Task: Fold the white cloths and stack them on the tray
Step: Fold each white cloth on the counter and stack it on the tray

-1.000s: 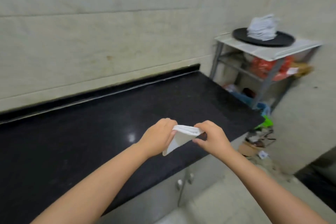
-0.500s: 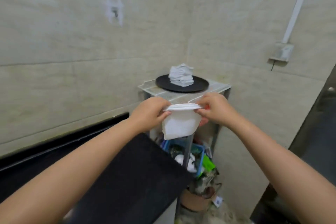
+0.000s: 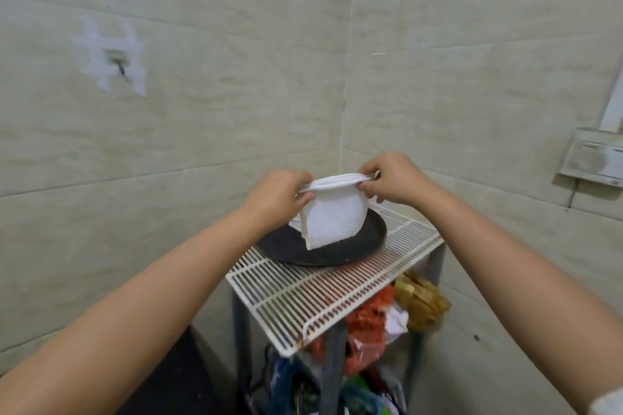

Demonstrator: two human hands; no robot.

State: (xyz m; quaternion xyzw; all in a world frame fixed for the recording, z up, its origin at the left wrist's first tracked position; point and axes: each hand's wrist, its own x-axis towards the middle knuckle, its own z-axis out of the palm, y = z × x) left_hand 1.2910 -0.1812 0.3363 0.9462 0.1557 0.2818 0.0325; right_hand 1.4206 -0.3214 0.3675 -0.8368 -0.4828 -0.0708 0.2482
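1. Head view, the only one. Folded white cloth [image 3: 332,214] held up by its top edge, hanging just above the black round tray [image 3: 323,254] and in front of it, not yet set down.
2. Left hand [image 3: 279,194] pinching the top-left corner, fingers curled round the fold; right hand [image 3: 392,180] pinching the top-right corner, likewise clamped on the cloth.
3. Tray resting on the white wire shelf [image 3: 303,296], toward the shelf's far end.
4. Progress, as a judgement: folding of this cloth looks finished, carrying nearly so; lowering and releasing onto the tray left to do.
5. Behind the held cloth, at the tray's left side, a sliver of stacked white cloths [image 3: 295,223] showing, so some stacking seemingly done already.
6. Hidden: most of that stack and the tray's middle, covered by the held cloth; height and count of the stack impossible to tell.
7. No unfolded cloths in sight, so number remaining unknown.
8. Below the shelf, bags and clutter [image 3: 367,333], contents hard to make out.
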